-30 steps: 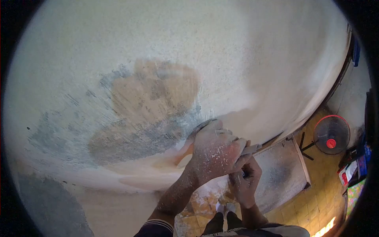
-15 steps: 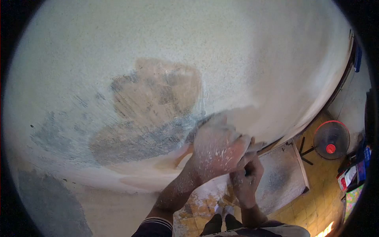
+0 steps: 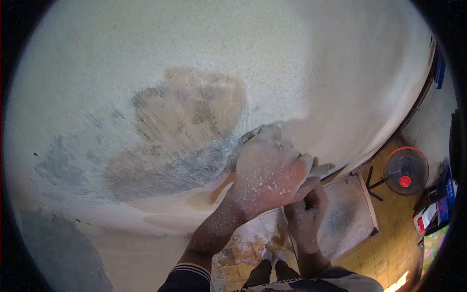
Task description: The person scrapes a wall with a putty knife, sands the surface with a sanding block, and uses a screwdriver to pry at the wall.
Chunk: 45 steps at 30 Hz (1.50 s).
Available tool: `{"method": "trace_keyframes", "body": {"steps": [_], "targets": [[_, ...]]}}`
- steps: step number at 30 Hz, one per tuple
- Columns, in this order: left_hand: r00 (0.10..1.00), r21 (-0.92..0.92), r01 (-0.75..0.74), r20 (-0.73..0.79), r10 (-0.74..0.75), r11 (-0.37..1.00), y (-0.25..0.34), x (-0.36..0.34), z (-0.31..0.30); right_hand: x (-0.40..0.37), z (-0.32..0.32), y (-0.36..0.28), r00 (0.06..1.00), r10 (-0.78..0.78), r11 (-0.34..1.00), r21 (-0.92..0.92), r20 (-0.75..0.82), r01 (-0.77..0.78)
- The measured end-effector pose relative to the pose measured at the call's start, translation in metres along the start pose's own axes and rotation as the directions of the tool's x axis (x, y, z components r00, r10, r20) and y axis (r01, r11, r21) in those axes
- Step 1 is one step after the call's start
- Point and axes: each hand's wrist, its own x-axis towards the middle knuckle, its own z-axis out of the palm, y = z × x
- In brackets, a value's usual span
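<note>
A pale wall (image 3: 272,58) fills most of the view, with a brown and grey patch (image 3: 189,107) of scraped filler at its middle. My left hand (image 3: 270,170), white with dust, is closed and pressed to the wall just right of this patch. Its fingers wrap a grey sanding block (image 3: 322,170), whose ends show at the fingertips and past the thumb side. Just below and to the right, my right hand (image 3: 309,207) is closed at the block's right end, fingers curled under it. Most of the block is hidden by the hands.
A round fan (image 3: 406,170) with a red hub stands on the yellow tiled floor (image 3: 352,255) at the right. A dusty board (image 3: 345,214) lies near it. White dust covers the floor by my feet (image 3: 272,255). Coloured packages (image 3: 440,209) sit at the far right.
Both hands have shifted slightly upward along the wall with the sanding block, the right hand a little to the right. The left hand was more blurred before. The view has shifted slightly.
</note>
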Motion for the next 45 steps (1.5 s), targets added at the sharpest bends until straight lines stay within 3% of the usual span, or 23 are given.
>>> {"method": "trace_keyframes", "body": {"steps": [2,4,7,11,14,17,20,24,26,29,34,35,38,41,44,45], "targets": [[0.999,-0.018,-0.013,-0.046,0.012,1.000,0.001,-0.011,0.004,-0.009,0.000,0.002,1.000,-0.019,0.998,-0.059,-0.007,0.018],[1.000,0.048,0.002,0.021,-0.003,0.999,-0.002,-0.003,-0.001,-0.004,-0.004,0.008,0.994,-0.102,0.987,-0.122,0.041,0.106],[0.998,0.077,0.018,0.053,-0.022,0.997,0.004,0.006,-0.016,0.007,0.010,-0.014,0.997,0.072,0.997,0.039,-0.034,-0.071],[0.999,0.040,0.030,0.025,-0.031,0.999,0.004,-0.008,0.001,-0.002,0.002,-0.003,1.000,0.001,1.000,-0.001,-0.021,-0.001],[0.952,0.070,0.120,0.276,-0.135,0.990,0.008,0.016,-0.022,0.006,0.002,-0.003,0.999,0.030,0.999,-0.010,-0.019,-0.030],[1.000,0.047,-0.016,0.003,0.016,0.999,0.004,0.000,-0.010,-0.001,0.004,0.000,1.000,-0.019,0.999,0.051,-0.011,0.020],[0.996,0.121,0.075,0.032,-0.079,0.990,0.004,0.017,-0.018,0.018,0.007,-0.011,0.999,-0.005,0.994,0.110,0.034,0.001],[0.994,0.192,-0.005,-0.107,0.026,0.981,0.004,0.015,-0.024,0.014,0.004,-0.016,0.998,-0.065,0.998,0.016,0.022,0.065],[0.990,0.177,-0.038,-0.125,0.061,0.984,0.001,0.003,-0.002,0.005,0.003,-0.005,0.994,-0.111,0.991,-0.077,-0.004,0.110],[0.992,0.091,0.074,0.097,-0.082,0.993,0.008,0.022,-0.038,0.019,0.010,-0.026,1.000,-0.026,0.999,0.021,0.003,0.026],[0.995,0.084,0.056,0.077,-0.062,0.995,0.005,0.008,-0.012,0.004,0.009,-0.017,1.000,-0.008,1.000,0.020,-0.023,0.008],[0.995,0.094,0.049,0.081,-0.057,0.994,0.003,0.004,-0.010,0.009,0.003,-0.014,0.998,0.054,0.993,-0.105,-0.016,-0.055],[0.989,0.061,0.079,0.120,-0.085,0.995,0.002,0.015,-0.018,0.017,-0.002,-0.010,0.997,0.078,0.995,0.066,0.027,-0.079],[0.995,-0.001,-0.095,-0.038,0.095,0.995,-0.004,0.006,-0.012,0.006,-0.001,0.004,0.990,-0.142,0.976,-0.164,0.000,0.140],[0.990,-0.009,-0.087,-0.110,0.086,0.996,-0.006,-0.020,0.023,-0.019,-0.009,0.018,0.998,0.025,0.973,-0.228,-0.062,-0.039],[0.994,-0.012,-0.083,-0.075,0.082,0.996,-0.008,-0.019,0.023,-0.019,-0.001,0.017,0.997,-0.018,0.986,-0.168,-0.075,0.005]]}}
